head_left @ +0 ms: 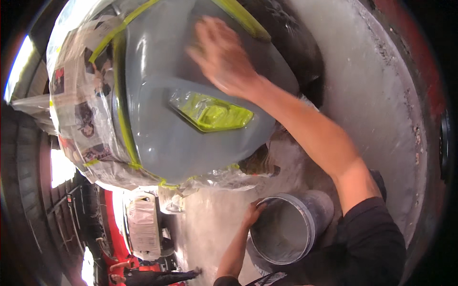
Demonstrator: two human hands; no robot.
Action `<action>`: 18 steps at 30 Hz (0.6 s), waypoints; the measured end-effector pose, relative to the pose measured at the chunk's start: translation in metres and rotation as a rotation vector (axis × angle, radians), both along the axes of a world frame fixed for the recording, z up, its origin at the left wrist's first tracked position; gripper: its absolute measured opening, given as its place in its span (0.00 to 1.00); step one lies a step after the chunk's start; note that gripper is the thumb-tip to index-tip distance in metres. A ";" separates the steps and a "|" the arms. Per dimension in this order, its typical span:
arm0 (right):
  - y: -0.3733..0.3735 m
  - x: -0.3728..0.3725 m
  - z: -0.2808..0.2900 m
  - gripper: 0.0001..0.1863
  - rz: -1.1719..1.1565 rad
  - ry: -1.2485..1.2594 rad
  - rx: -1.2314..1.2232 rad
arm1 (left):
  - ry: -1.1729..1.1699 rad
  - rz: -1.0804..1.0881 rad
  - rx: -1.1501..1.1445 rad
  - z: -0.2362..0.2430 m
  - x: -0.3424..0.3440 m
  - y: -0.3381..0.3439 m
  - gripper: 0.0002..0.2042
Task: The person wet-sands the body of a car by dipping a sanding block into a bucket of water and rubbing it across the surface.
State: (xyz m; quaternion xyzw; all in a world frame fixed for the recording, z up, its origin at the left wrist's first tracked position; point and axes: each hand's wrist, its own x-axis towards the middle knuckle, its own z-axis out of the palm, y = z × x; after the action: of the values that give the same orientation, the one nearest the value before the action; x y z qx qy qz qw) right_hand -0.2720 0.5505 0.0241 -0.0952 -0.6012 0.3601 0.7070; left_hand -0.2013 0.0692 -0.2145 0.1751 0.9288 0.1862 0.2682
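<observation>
Grey panel [167, 138] lies under the right hand [219, 59], fingers too blurred to tell; left hand [253, 212] grips the bucket rim [309, 224], presumably steadying it.

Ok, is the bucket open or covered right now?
Open: no lid covers the bucket, its grey inside shows, and the left hand is at its rim.

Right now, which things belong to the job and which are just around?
Part of the job:
- grey panel, with the right hand, blurred, at it
- bucket, left hand on its rim
- yellow-green tape
- printed paper

Just around:
- covered vehicle
- another person, in dark clothes
</observation>
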 end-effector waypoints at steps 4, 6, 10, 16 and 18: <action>0.008 -0.017 0.007 0.30 -0.032 0.079 0.084 | -0.010 0.008 -0.008 -0.009 0.000 0.002 0.20; -0.032 0.009 -0.064 0.29 -0.016 -0.026 0.007 | 0.050 0.019 -0.060 -0.011 0.005 -0.014 0.20; -0.037 0.015 -0.078 0.27 -0.055 -0.153 0.027 | -0.031 0.042 -0.040 -0.014 -0.001 -0.021 0.20; 0.052 -0.035 0.008 0.24 0.020 -0.132 0.264 | -0.049 0.033 -0.013 -0.010 -0.002 -0.002 0.21; 0.000 -0.022 -0.048 0.25 0.022 -0.051 0.062 | 0.017 0.038 -0.108 -0.017 0.001 -0.028 0.20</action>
State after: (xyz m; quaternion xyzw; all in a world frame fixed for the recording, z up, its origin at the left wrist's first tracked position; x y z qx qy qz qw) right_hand -0.2944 0.5501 -0.0237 -0.0757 -0.6308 0.3467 0.6900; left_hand -0.1999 0.0408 -0.2316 0.1443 0.9430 0.1392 0.2656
